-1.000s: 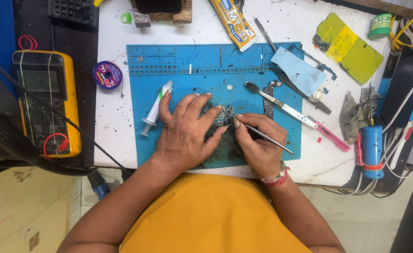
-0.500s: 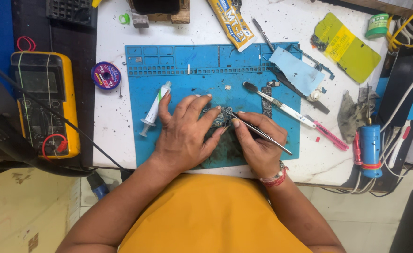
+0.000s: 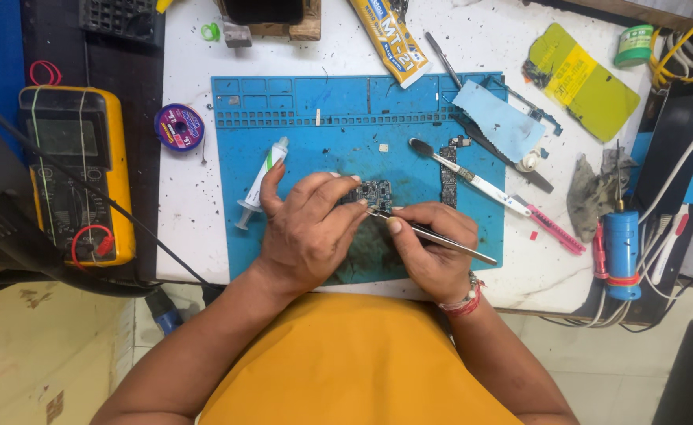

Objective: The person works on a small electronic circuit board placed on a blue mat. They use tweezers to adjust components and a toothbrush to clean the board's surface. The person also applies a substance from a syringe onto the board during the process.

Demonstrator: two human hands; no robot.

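Pressing down on a small circuit board (image 3: pixel 375 192), the left hand (image 3: pixel 308 230) lies flat-ish on the blue mat (image 3: pixel 323 126), fingers curled forward with their tips at the board's left edge; the board sits near the middle of the mat, between the two hands. Right hand (image 3: pixel 433 250) pinches a pair of metal tweezers (image 3: pixel 433 234) between thumb and fingers, tips touching the board's lower edge, handle running out to the right; a bead bracelet (image 3: pixel 464 301) circles that wrist.

Just left of the left hand: a syringe (image 3: pixel 260 182) lying tilted on the mat. Right of the board: a second, narrow circuit board (image 3: pixel 449 173) standing lengthwise; a white brush (image 3: pixel 468 177) angled across the mat; a pink knife (image 3: pixel 552 230) off the mat's edge. Pale blue cloth (image 3: pixel 497 118) at the mat's upper right corner; yellow-green sheet (image 3: pixel 586 86) beyond it. Far left: yellow meter (image 3: pixel 79 169) on a dark surface; a purple wire spool (image 3: pixel 179 127) beside the mat. Far right: blue cylinder (image 3: pixel 621 244) among cables.
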